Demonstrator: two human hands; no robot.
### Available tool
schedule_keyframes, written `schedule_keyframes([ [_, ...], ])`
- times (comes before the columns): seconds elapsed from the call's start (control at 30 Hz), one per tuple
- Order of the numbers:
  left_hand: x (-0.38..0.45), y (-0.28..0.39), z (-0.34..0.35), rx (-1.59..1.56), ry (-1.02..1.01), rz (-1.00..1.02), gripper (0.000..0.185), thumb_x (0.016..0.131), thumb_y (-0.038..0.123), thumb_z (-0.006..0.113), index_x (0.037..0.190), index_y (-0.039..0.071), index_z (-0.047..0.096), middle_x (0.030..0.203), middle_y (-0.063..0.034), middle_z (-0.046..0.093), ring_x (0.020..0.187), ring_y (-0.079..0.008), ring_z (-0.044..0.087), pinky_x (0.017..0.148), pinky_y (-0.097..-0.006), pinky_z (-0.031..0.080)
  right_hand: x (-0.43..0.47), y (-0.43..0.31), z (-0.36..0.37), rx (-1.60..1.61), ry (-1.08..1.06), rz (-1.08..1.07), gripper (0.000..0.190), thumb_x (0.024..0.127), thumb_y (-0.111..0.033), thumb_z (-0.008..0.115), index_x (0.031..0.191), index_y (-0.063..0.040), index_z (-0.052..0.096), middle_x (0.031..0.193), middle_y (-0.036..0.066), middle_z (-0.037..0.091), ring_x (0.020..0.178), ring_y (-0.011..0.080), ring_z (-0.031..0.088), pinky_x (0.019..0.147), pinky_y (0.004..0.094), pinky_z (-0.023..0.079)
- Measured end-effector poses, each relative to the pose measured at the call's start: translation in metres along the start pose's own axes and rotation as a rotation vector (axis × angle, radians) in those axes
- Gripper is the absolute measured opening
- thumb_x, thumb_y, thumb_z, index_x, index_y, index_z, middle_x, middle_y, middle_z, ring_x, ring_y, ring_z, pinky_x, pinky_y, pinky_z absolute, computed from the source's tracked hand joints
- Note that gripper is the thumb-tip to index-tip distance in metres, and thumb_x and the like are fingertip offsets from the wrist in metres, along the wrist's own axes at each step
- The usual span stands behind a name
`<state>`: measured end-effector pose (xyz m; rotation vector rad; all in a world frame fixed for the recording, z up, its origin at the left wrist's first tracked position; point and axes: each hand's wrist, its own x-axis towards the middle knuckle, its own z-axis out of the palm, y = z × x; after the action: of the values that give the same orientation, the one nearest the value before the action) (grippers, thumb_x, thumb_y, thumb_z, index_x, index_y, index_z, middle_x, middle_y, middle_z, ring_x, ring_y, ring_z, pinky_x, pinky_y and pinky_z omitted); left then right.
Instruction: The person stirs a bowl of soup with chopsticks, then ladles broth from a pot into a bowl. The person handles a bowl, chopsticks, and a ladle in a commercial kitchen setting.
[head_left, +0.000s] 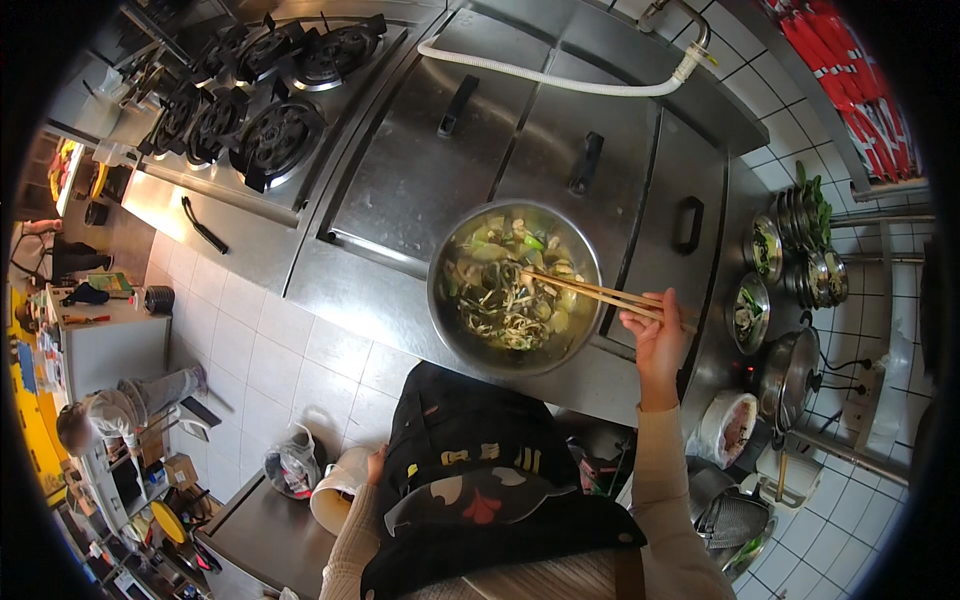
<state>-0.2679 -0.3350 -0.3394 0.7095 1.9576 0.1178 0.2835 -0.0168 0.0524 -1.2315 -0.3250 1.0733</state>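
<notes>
My right hand (657, 337) grips a pair of wooden chopsticks (600, 293), whose tips reach into a large stainless-steel bowl (525, 363). Inside the bowl lies a mix of dark strips, pale pieces and green vegetable slices (517, 292) in what looks like liquid. The bowl stands at the front edge of a steel counter (352, 289), partly over hinged-looking metal lids. Down at my side, partly hidden by my black apron (480, 420), my left hand (377, 463) is beside a white bucket (337, 491); its fingers are too hidden to read.
Black gas burners (277, 139) are at the upper left. A white hose (547, 75) lies across the steel lids (450, 172). Along the right are small bowls of greens (748, 315), a lidded pot (787, 367) and a white tub (724, 431). Another person (124, 409) stands at the left.
</notes>
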Motion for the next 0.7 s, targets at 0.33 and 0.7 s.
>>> schedule_keyframes([
  [0.33,-0.013,0.015,-0.002,-0.014,-0.028,-0.198,0.052,0.083,0.045,0.057,0.077,-0.006,0.066,0.064,-0.0124,0.063,0.061,-0.0140,0.057,0.057,-0.0363,0.045,-0.020,-0.058,0.011,0.689,-0.189,0.335,0.023,0.093,-0.020,0.049,0.079,-0.004,0.056,0.074,0.008,0.057,0.065,0.0142,0.056,0.052,0.0279,0.049],
  [0.7,-0.014,0.026,0.006,0.085,0.017,-0.102,0.045,0.084,0.039,0.054,0.074,-0.004,0.065,0.064,-0.0146,0.063,0.062,-0.0166,0.058,0.057,-0.0385,0.044,-0.060,-0.117,0.049,0.649,-0.345,0.180,0.036,0.098,-0.026,0.031,0.081,0.002,0.045,0.071,0.011,0.048,0.045,0.0116,0.042,0.029,0.0241,0.037],
])
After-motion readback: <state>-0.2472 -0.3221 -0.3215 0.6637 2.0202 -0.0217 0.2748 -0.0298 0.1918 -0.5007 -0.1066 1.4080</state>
